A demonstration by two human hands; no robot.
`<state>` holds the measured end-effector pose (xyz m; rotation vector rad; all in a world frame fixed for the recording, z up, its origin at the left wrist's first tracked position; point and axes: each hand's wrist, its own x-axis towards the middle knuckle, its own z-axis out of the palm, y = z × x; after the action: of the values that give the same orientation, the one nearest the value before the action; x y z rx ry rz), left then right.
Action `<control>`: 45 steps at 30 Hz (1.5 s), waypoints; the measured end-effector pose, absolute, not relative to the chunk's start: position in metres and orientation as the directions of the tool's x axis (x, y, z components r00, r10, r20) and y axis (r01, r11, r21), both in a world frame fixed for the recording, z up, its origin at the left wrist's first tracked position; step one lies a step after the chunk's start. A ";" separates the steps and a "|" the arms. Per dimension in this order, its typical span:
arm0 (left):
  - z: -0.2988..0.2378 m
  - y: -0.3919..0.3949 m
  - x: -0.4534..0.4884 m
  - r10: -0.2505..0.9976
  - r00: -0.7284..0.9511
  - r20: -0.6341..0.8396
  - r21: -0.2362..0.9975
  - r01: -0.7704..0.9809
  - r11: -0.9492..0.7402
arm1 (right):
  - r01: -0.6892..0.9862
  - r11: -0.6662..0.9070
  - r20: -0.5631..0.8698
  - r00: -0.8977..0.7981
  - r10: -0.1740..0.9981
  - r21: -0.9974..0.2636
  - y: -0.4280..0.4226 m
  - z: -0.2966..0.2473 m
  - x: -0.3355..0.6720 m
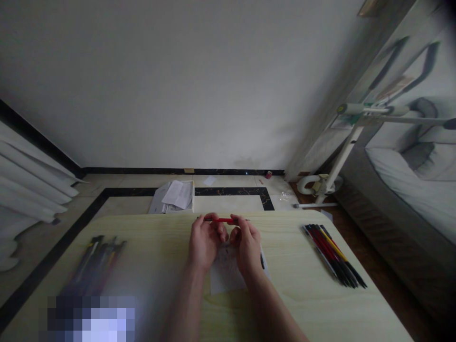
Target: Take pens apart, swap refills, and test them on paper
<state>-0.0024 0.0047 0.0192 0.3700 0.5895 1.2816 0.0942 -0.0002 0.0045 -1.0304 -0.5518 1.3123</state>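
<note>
Between my two hands a red pen [224, 220] with dark ends is held level above the table's far half. My left hand [205, 240] grips its left end with thumb and fingers, and my right hand [246, 242] pinches the right end. Below the hands lies a sheet of white paper [224, 278] with faint marks on it. A dark pen [262, 261] shows partly at the paper's right edge, mostly covered by my right hand and wrist.
On the wooden table [153, 266] a bundle of red, yellow and black pens [333, 256] lies at right. Another group of pens [96, 261], blurred, lies at left. Beyond the table are a box of papers [174, 195], a wall, and white exercise equipment [342, 156] beside a sofa [395, 190].
</note>
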 end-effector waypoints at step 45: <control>0.018 0.003 -0.008 0.960 0.228 -0.162 0.461 -0.843 0.278 | -0.561 -0.095 -0.180 0.098 0.979 -0.822 0.001 0.001 0.095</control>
<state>-0.0079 0.0032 0.0182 0.3018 0.4560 1.2676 0.0952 0.0011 0.0011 -0.9287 -0.5937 1.4248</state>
